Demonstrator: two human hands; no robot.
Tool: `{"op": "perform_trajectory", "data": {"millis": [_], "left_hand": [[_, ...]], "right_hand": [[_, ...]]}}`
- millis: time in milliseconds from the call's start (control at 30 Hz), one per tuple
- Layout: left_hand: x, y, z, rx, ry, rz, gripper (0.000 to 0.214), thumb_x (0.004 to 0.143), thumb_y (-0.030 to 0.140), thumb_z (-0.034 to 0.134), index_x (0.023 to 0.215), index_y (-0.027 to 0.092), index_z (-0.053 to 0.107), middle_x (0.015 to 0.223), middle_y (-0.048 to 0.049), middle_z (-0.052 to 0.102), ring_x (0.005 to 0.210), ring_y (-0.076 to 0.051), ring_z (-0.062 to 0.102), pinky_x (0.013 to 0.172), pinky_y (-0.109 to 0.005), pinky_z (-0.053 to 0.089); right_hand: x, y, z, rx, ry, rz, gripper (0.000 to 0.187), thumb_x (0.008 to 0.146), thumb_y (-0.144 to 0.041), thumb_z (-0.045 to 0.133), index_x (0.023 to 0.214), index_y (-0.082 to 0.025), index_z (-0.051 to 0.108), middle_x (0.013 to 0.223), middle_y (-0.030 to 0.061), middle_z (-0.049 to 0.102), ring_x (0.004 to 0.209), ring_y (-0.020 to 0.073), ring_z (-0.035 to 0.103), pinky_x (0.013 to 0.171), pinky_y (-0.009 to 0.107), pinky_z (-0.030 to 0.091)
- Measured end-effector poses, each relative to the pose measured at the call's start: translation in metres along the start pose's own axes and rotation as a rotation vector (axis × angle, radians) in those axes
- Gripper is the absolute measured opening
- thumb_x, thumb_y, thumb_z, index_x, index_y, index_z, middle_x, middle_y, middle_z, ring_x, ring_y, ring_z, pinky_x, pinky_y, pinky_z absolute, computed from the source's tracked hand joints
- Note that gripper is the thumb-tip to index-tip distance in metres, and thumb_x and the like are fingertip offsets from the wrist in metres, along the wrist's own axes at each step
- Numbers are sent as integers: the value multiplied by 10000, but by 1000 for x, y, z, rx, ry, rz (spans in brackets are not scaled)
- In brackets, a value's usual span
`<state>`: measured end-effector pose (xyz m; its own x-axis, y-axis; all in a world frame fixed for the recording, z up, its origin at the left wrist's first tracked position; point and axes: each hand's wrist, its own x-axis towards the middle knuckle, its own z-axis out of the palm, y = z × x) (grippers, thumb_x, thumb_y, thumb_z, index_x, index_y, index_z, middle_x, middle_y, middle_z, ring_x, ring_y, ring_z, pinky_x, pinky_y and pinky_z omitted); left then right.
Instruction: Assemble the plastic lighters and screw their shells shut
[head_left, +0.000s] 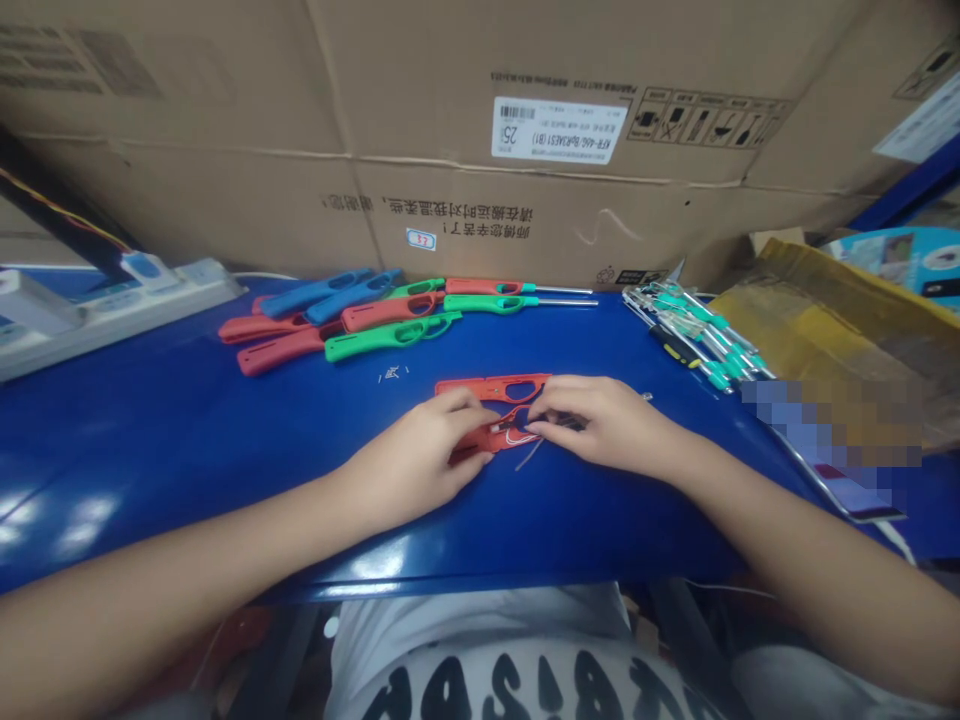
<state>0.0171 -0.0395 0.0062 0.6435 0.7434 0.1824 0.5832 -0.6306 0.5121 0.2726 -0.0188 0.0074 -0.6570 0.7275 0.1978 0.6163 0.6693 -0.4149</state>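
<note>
we pinch the red lighter body (491,438) at mid counter (187,430), left hand (424,455) fingers clamped on its 9 o'clock end, right hand (604,425) fingers closed on its 3 o'clock end. light, stiff plastic with fragile wires inside, we reckon: hold the shell edges.

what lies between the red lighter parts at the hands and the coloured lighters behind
Head view: between red lighter parts and coloured lighters lie only a few tiny pale bits, too small to identify.
</note>
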Motion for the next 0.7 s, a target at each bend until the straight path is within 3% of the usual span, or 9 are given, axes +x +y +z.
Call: {"op": "perform_trajectory", "data": {"millis": [367,500,700], "left_hand": [[1,-5,6,-97,24,59,304,947,185,602,1242,188,677,1115,-88,662,994,-205,672,881,-347,580],[3,-5,3,-51,31,55,328,923,159,602,1246,179,653,1157,-95,675,1007,-219,682,862,-352,591],[4,-8,0,-5,41,53,360,892,140,595,1243,189,656,1221,-96,681,1130,-254,655,985,-422,557]], "right_hand": [[0,-2,8,-71,26,-78,236,1013,-285,535,918,-177,723,949,60,678,801,149,634,687,254,431],[-2,-3,-2,-37,6,-45,200,995,-277,549,927,-192,717,969,55,676,814,151,636,717,260,442],[-3,0,-17,-65,-84,-39,98,954,-252,604,969,-219,695,1052,43,682,874,167,649,732,268,446]]}}
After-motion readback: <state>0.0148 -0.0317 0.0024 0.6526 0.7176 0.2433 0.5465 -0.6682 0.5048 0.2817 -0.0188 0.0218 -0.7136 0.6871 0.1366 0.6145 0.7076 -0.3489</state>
